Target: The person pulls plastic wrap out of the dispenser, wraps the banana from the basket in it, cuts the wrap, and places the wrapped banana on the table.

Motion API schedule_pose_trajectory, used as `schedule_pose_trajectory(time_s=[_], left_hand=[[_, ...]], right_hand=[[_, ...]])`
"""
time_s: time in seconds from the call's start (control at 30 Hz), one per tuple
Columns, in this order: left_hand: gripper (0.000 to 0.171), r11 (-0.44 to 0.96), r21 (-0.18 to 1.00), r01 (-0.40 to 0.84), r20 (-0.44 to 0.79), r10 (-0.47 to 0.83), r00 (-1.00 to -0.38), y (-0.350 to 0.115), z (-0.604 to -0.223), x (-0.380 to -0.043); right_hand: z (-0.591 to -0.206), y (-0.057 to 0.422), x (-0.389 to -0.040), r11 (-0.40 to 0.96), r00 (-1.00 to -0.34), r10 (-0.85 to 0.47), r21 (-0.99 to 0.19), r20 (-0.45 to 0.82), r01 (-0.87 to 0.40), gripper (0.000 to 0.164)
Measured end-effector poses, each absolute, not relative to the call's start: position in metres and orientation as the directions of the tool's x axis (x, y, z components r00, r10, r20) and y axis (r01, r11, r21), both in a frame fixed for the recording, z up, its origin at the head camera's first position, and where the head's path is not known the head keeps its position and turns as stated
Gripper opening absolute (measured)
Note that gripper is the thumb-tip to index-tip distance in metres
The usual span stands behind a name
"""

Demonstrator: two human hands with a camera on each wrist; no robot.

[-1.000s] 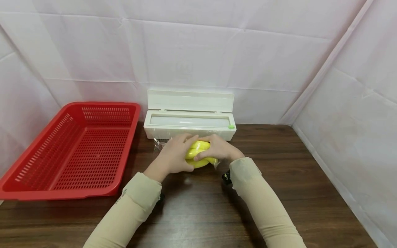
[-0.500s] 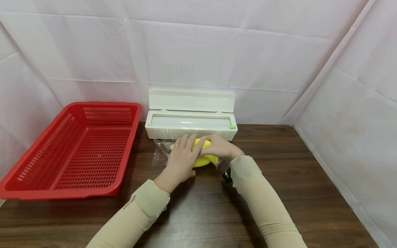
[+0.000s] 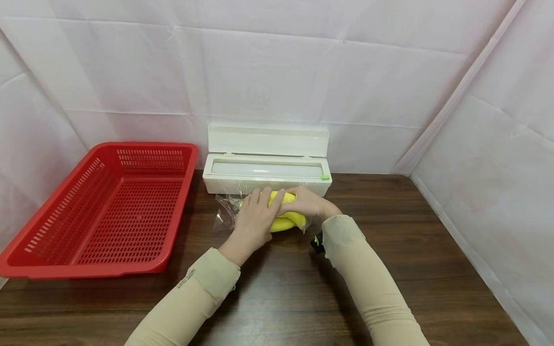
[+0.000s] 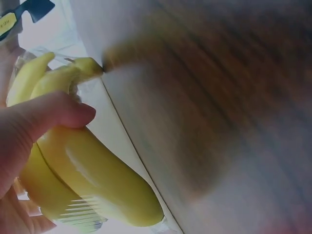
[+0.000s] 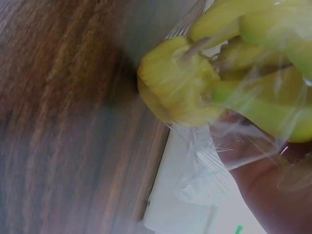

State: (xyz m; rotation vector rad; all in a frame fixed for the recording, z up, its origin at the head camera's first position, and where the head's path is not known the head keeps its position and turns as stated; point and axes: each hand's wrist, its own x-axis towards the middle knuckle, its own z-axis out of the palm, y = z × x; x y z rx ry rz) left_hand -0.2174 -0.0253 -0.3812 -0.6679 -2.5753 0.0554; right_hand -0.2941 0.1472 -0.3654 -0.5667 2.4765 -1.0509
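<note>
A bunch of yellow bananas [image 3: 283,224] lies at the middle of the table, partly wrapped in clear plastic film [image 3: 225,214] that sticks out crumpled to the left. My left hand [image 3: 254,218] grips the bunch from the left, fingers across its top. In the left wrist view its thumb [image 4: 73,111] presses on the bananas [image 4: 97,173]. My right hand [image 3: 309,202] holds the far right side of the bunch; its fingers are mostly hidden. Loose film [image 5: 195,170] hangs by the rounded yellow end of the bunch in the right wrist view.
Just behind the bananas stands a white cling film dispenser [image 3: 266,185], its lid [image 3: 267,141] raised and a green slider [image 3: 325,177] at its right. A red plastic basket [image 3: 173,230] sits to the left. White sheeting [image 3: 259,72] surrounds the dark wooden table [image 3: 277,307].
My left hand has shifted from the left side of the bananas to over their top, then stayed nearly still. More film shows at the left. My right hand has barely moved.
</note>
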Motion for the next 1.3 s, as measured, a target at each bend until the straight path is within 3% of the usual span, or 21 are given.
schedule_pose_trajectory(time_s=[0.33,0.6,0.73,0.83,1.03,1.13,1.3], left_hand=[[0.105,0.847,-0.19,0.497,0.457,0.524,-0.719,-0.03,-0.379,-0.229],[0.108,0.852,-0.183,0.49,0.376,0.521,-0.766,-0.029,-0.374,-0.234],[0.109,0.858,-0.172,0.484,0.328,0.513,-0.793,-0.031,-0.372,-0.237],[0.11,0.857,-0.149,0.494,0.296,0.515,-0.804,-0.033,-0.371,-0.24],[0.105,0.858,-0.122,0.499,0.273,0.512,-0.814,-0.036,-0.37,-0.247],[0.102,0.858,-0.093,0.506,0.262,0.511,-0.819,-0.037,-0.368,-0.25],[0.105,0.861,-0.063,0.505,0.217,0.505,-0.835,-0.037,-0.365,-0.253]], right_hand=[[-0.367,0.147,-0.293,0.613,-0.844,-0.502,-0.766,-0.189,-0.193,0.039],[-0.367,0.152,-0.287,0.626,-0.89,-0.45,-0.736,-0.072,-0.257,0.061],[-0.367,0.152,-0.28,0.612,-0.881,-0.472,-0.707,0.033,-0.354,0.054],[-0.367,0.153,-0.274,0.635,-0.849,-0.51,-0.604,0.14,-0.481,0.06],[-0.368,0.151,-0.258,0.717,-0.749,-0.581,-0.235,0.319,-0.656,0.089],[-0.37,0.148,-0.253,0.729,-0.725,-0.603,-0.14,0.332,-0.67,0.09],[-0.374,0.143,-0.251,0.775,-0.758,-0.578,-0.086,0.303,-0.626,0.098]])
